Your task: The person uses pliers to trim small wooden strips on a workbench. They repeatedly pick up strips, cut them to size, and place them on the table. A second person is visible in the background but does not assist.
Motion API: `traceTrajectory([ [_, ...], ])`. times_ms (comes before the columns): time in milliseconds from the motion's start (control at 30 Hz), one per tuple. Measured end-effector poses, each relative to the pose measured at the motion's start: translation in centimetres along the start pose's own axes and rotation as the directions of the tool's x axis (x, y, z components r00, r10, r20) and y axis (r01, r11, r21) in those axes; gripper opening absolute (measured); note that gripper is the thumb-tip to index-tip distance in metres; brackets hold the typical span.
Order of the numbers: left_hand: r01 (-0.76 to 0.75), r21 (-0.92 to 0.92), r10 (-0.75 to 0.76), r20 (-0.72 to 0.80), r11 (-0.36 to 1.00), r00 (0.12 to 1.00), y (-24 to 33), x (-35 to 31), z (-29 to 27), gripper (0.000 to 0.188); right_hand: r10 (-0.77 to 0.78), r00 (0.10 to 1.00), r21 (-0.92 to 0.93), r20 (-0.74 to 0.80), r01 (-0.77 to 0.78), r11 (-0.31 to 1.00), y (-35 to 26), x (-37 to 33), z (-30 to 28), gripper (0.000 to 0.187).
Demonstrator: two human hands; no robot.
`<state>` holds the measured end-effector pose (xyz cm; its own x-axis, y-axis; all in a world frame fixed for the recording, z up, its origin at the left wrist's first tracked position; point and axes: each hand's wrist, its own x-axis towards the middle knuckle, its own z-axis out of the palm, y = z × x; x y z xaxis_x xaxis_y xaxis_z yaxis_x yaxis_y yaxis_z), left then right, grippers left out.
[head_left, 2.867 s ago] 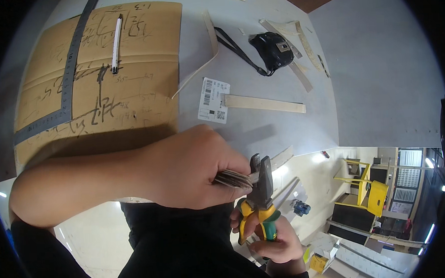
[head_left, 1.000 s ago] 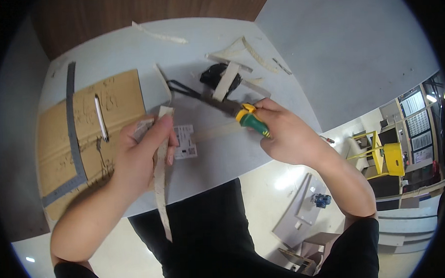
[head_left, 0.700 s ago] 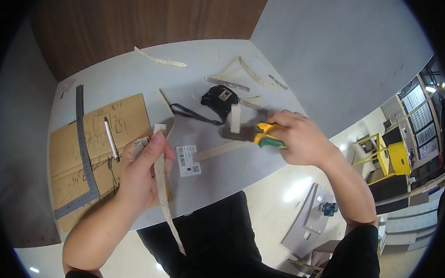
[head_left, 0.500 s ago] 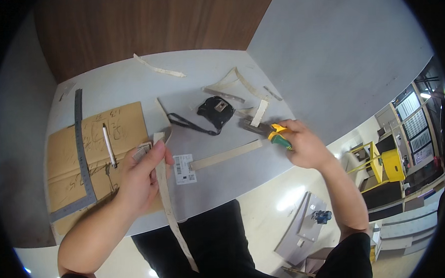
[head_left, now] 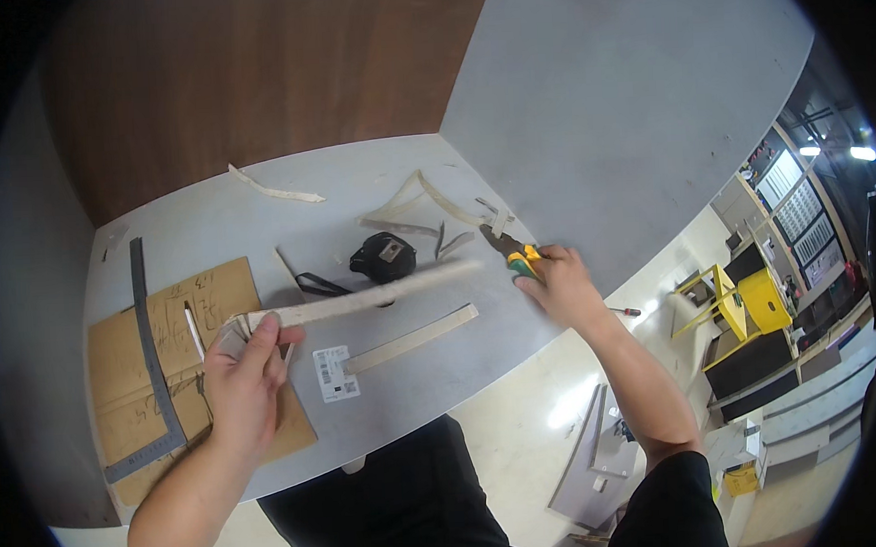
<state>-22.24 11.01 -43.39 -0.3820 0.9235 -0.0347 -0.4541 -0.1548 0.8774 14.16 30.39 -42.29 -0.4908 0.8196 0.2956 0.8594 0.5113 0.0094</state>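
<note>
My left hand [head_left: 247, 370] is closed on one end of a long pale strip [head_left: 371, 296], pinched between thumb and fingers. The strip reaches out to the right above the tabletop, and its far end is blurred. In my right hand [head_left: 564, 286] is a pair of pliers [head_left: 521, 258] with yellow and green handles, dark jaws pointing away to the left. A small pale offcut [head_left: 500, 219] shows right by the jaws; whether they grip it I cannot tell. Below the held strip, a second pale strip [head_left: 416, 339] lies flat, its left end at a white label [head_left: 336, 374].
A black tape measure [head_left: 384, 257] with a wrist strap lies mid-table. On the left, a cardboard sheet [head_left: 119, 356] carries a metal square [head_left: 153, 345] and a white pen [head_left: 193, 330]. Curled scraps [head_left: 417, 184] lie toward the back. Panels [head_left: 273, 66] wall the table behind and at the sides.
The strip in my left hand has swung up from hanging toward my lap to pointing right across the table. The pliers now sit nearer the right-hand panel. The whole view has shifted.
</note>
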Motion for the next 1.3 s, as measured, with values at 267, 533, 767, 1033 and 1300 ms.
traceTrajectory([
  [267, 0.175, 0.096, -0.185, 0.116, 0.98, 0.976, -0.2, 0.8, 0.2, 0.032, 0.291, 0.956, 0.332, -0.035, -0.264, 0.906, -2.0, 5.4, -0.5, 0.037],
  [533, 0.019, -0.04, -0.011, 0.194, 0.999, 0.981, -0.3, 0.9, -0.6, 0.033, 0.437, 0.861, 0.582, -0.258, -0.222, 0.782, 0.2, 9.3, 5.4, 0.026],
  [767, 0.075, -0.262, 0.026, 0.36, 0.962, 0.933, 1.9, -0.1, -0.1, 0.034, 0.136, 0.982, 0.97, -0.131, 0.099, 0.221, -14.1, 7.5, -2.1, 0.02],
  [1033, -0.1, -0.156, 0.138, 0.254, 0.983, 0.957, 2.6, 1.8, -1.6, 0.041, -0.399, 0.912, 0.992, 0.092, -0.12, -0.045, -27.3, 6.0, -2.5, 0.023],
  [1300, -0.215, 0.105, 0.197, 0.163, 0.971, 0.967, 2.3, 1.0, -1.3, 0.045, -0.467, 0.829, 0.95, 0.307, -0.235, 0.207, -27.6, 4.9, -0.7, 0.03],
])
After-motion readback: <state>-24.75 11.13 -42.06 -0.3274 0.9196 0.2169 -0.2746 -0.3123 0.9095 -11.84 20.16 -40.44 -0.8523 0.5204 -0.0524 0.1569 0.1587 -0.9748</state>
